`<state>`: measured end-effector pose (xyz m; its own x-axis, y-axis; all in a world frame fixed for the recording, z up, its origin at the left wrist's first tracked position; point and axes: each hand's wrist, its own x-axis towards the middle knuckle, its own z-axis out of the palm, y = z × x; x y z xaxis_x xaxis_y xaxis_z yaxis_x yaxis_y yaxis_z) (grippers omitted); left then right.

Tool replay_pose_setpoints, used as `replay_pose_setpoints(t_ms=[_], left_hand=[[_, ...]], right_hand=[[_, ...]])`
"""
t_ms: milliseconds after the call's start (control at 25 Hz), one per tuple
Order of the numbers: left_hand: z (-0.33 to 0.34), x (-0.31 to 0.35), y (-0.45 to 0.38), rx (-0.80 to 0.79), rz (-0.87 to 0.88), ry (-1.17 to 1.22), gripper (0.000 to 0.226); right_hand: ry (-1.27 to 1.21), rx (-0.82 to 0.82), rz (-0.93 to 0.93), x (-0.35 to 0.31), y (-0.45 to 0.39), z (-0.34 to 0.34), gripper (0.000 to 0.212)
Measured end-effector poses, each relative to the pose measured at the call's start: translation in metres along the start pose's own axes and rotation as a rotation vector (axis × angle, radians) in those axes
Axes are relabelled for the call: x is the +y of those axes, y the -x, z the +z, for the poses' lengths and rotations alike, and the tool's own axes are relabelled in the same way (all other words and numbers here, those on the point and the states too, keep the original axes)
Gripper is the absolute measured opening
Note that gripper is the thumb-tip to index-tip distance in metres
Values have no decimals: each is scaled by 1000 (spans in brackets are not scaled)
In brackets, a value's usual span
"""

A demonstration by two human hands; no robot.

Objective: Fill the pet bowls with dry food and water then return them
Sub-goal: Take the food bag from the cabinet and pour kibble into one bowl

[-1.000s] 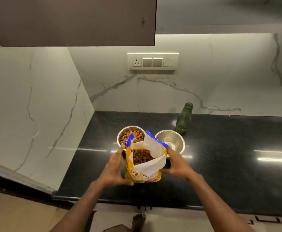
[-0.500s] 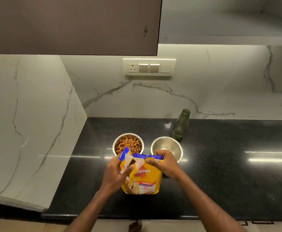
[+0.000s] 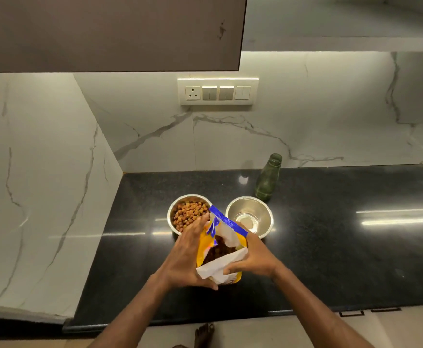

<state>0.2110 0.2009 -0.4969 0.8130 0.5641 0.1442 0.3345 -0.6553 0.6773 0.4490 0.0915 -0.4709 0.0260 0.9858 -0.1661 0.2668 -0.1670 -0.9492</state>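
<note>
A yellow and blue pet food bag (image 3: 221,249) stands on the black counter (image 3: 331,247), its mouth open and brown kibble visible inside. My left hand (image 3: 187,254) grips its left side and my right hand (image 3: 253,259) grips its right side near the front. Just behind the bag, a steel bowl (image 3: 189,214) on the left holds kibble. The steel bowl (image 3: 250,217) on the right has no kibble in it; whether it holds water I cannot tell. A green glass bottle (image 3: 268,178) stands uncapped behind the right bowl.
A marble wall (image 3: 42,197) closes the counter's left end, with marble backsplash behind. A switch panel (image 3: 218,91) sits on the backsplash. A dark cabinet (image 3: 104,31) hangs overhead. The counter's front edge runs just below my forearms; a bare foot (image 3: 204,334) shows on the floor.
The bag's top was pinched nearly shut half a second ago; now its mouth is spread open again and tilted, with both hands lower on its sides.
</note>
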Motion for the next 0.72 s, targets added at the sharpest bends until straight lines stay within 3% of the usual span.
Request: replay_pose_setpoints(t_ms=[200, 320, 400, 520, 640, 720], left_hand=[[-2, -24, -5, -76, 31, -204, 144], [-2, -21, -6, -15, -32, -85, 117], [2, -12, -13, 154, -90, 114, 79], [3, -4, -25, 356, -235, 322, 54], [-8, 2, -39, 426, -314, 286, 40], [-30, 9, -56, 427, -274, 284, 26]], right_hand=[[63, -59, -10, -11, 4, -21, 102], [176, -164, -54, -10, 11, -27, 95], [128, -46, -71, -10, 6, -14, 78], [-57, 218, -31, -21, -15, 6, 38], [-133, 367, 31, -39, -33, 10, 50], [-115, 413, -2, -57, -43, 1, 38]])
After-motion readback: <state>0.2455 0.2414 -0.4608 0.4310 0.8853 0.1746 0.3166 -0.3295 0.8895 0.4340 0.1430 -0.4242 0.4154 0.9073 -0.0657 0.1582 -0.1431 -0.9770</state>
